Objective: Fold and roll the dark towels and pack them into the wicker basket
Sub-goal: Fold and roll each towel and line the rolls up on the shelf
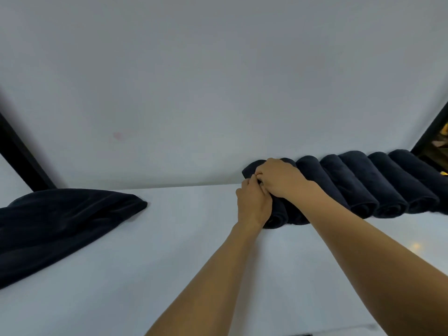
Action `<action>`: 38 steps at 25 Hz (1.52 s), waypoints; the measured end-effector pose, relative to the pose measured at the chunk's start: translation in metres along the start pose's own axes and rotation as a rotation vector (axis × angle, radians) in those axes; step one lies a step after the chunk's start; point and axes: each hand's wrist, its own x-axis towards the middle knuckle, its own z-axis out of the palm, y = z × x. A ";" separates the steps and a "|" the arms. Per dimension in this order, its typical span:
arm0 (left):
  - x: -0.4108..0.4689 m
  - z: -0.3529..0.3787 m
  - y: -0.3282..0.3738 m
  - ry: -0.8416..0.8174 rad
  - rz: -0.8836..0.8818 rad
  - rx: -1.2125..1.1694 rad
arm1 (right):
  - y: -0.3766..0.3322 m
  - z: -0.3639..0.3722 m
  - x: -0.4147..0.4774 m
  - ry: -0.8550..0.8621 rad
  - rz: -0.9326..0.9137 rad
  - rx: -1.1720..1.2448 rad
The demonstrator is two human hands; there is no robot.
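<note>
Several rolled dark towels lie side by side in a row along the back of the white table, against the wall. Both my hands rest on the leftmost roll of that row. My left hand grips its left side with curled fingers. My right hand presses on its top, fingers closed over the cloth. A pile of unrolled dark towels lies at the left. No wicker basket is in view.
The white table stretches from the towels toward me, with a plain pale wall behind it. A black bar slants at the left edge, and a dark gap opens at the far right.
</note>
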 end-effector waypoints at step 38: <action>-0.105 -0.362 -0.182 0.317 -0.336 1.250 | -0.382 0.050 0.031 0.262 -0.776 0.115</action>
